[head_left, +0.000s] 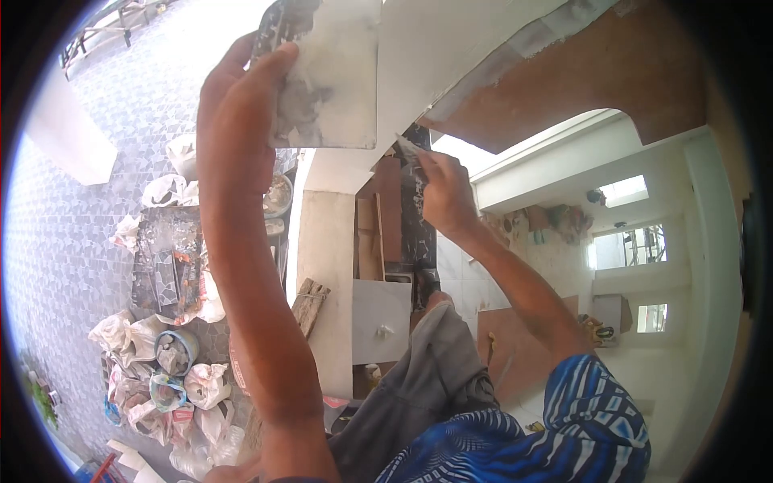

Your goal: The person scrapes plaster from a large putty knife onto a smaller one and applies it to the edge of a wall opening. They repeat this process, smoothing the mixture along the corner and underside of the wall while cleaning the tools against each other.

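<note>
My left hand [241, 121] is raised high and grips a flat rectangular plate [342, 88] by its left edge. Whitish putty is smeared over the plate, with darker patches near my thumb. Lower and to the right, my right hand [447, 189] is closed around a putty knife [408, 146], whose handle is mostly hidden by the fingers. The knife's thin blade points up and left, its tip right at the lower edge of a white wall beam [415, 60]. A brown panel [580, 68] with a whitish band along its edge lies beyond that beam.
A pale ledge [326, 241] runs below the plate, with a rough wood piece [310, 304] by it. Down left, filled bags [208, 385] and a bucket [177, 352] stand on patterned paving. A white tile [382, 322] is near my legs. Windows [632, 247] open at right.
</note>
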Available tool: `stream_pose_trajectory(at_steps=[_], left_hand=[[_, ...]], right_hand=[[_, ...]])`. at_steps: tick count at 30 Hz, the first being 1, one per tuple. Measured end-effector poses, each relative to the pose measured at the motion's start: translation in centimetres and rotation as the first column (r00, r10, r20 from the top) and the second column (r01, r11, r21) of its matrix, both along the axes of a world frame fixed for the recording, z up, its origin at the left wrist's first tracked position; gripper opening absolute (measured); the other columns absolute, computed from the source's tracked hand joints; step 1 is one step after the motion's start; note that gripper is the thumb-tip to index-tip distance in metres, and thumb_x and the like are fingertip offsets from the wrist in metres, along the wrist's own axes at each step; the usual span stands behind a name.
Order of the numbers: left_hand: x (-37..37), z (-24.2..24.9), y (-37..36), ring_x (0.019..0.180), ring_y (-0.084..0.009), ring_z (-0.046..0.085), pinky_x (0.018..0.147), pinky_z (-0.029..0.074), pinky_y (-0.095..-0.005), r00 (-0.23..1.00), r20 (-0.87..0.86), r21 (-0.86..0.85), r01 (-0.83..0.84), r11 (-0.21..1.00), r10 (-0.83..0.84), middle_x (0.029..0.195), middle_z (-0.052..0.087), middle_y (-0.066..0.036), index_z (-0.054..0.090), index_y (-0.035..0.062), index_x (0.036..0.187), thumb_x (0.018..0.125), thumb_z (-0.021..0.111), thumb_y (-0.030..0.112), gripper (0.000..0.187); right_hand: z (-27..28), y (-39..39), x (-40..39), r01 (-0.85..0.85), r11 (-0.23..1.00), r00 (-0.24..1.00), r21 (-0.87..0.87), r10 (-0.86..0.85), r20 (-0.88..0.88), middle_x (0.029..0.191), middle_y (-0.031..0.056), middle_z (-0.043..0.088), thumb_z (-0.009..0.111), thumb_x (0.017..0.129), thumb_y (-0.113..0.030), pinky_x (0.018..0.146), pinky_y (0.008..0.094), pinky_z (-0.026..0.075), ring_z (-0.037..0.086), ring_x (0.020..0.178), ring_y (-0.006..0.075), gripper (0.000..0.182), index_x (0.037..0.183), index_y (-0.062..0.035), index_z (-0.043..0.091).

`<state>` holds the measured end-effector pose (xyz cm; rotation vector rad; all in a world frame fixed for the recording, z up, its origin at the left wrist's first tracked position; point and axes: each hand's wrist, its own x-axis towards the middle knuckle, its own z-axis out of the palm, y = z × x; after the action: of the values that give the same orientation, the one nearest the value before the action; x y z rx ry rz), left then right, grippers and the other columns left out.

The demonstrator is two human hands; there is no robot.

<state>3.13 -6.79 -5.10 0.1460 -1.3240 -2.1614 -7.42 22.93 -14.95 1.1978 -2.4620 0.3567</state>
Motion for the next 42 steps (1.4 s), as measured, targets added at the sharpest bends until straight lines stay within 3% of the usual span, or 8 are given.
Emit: stream_pose_trajectory(at_steps=[2,6,12,17,22,30,33,42], left_hand=[[0.1,-0.3,0.2,0.088,-0.0197,0.073,0.078,0.058,-0.0287,0.999,0.044,0.024,0.01,1.0,-0.011,0.109,0.072,-0.019,0.056,-0.0102,0.136,0.099,0.061,0.014,0.044],[-0.1,-0.2,0.6,0.094,-0.0197,0.072,0.081,0.058,-0.0281,0.99,0.095,0.039,0.097,0.995,-0.101,0.114,0.071,-0.02,0.043,-0.0147,0.146,0.099,0.061,0.014,0.058],[-1.1,0.2,2.3,0.102,-0.0202,0.071,0.086,0.059,-0.0285,0.964,0.035,0.156,0.257,0.954,-0.265,0.123,0.067,-0.022,0.019,-0.0193,0.156,0.1,0.063,0.015,0.079],[-0.4,2.8,3.9,0.115,-0.0247,0.067,0.087,0.059,-0.0287,0.94,-0.004,0.25,0.331,0.91,-0.34,0.132,0.061,-0.027,0.022,-0.019,0.155,0.099,0.064,0.015,0.078],[0.6,3.6,4.1,0.111,-0.023,0.067,0.083,0.058,-0.0266,0.962,0.058,0.202,0.251,0.947,-0.268,0.129,0.062,-0.027,0.026,-0.0199,0.153,0.1,0.062,0.015,0.073],[1.3,0.5,0.0,0.089,-0.0212,0.072,0.09,0.06,-0.0356,0.987,0.071,0.094,0.139,0.986,-0.146,0.11,0.07,-0.019,0.054,-0.0157,0.131,0.101,0.058,0.013,0.041],[0.9,-4.2,-3.7,0.1,-0.0226,0.072,0.085,0.061,-0.0336,0.994,-0.019,0.037,0.108,0.993,-0.108,0.114,0.071,-0.013,0.061,-0.0032,0.127,0.098,0.065,0.017,0.036],[2.9,-19.0,0.0,0.086,-0.0221,0.075,0.079,0.066,-0.0346,0.987,0.149,0.344,-0.114,0.932,0.066,0.102,0.074,-0.014,0.063,-0.0039,0.122,0.097,0.062,0.018,0.033]], right_hand=[[4.9,-0.3,2.9,0.245,0.959,0.865,-0.145,-0.149,0.479,0.104,0.0147,0.068,0.053,0.1,-0.009,0.084,0.0384,0.052,0.065,0.089,0.0251,0.028,0.124,0.0013,0.064],[11.0,0.8,4.8,0.395,0.875,0.645,-0.28,-0.048,0.763,0.093,0.0053,0.069,0.061,0.102,-0.019,0.077,0.03,0.049,0.059,0.082,0.0117,0.024,0.114,0.0007,0.069],[15.9,-1.3,7.1,0.171,0.904,0.929,-0.392,-0.015,0.371,0.112,0.0079,0.073,0.059,0.104,-0.011,0.089,0.0277,0.05,0.063,0.099,0.0098,0.027,0.125,0.0039,0.069],[15.8,-5.1,4.5,-0.431,0.886,0.861,-0.17,0.347,-0.373,0.141,0.0194,0.058,0.057,0.086,0.009,0.107,0.0428,0.046,0.058,0.124,0.0333,0.06,0.146,0.0033,0.053],[12.6,-5.5,4.9,-0.35,0.932,0.889,-0.095,0.298,-0.348,0.148,0.0205,0.049,0.055,0.067,0.017,0.109,0.0508,0.044,0.051,0.131,0.0392,0.083,0.149,0.0005,0.05],[3.8,1.2,5.4,-0.171,0.981,0.975,-0.095,0.183,0.127,0.123,0.0193,0.064,0.059,0.084,0.009,0.099,0.0407,0.05,0.063,0.115,0.0322,0.058,0.141,-0.0026,0.056],[0.3,4.2,8.4,0.27,0.963,0.764,-0.008,-0.209,0.61,0.089,0.015,0.069,0.056,0.102,-0.014,0.086,0.0325,0.051,0.068,0.09,0.0229,0.031,0.13,-0.0041,0.063],[-26.1,16.5,3.5,0.431,0.854,-0.006,0.291,-0.32,0.947,0.122,0.0141,0.068,0.064,0.095,-0.002,0.098,0.0346,0.051,0.066,0.11,0.0208,0.039,0.131,0.0104,0.058]])
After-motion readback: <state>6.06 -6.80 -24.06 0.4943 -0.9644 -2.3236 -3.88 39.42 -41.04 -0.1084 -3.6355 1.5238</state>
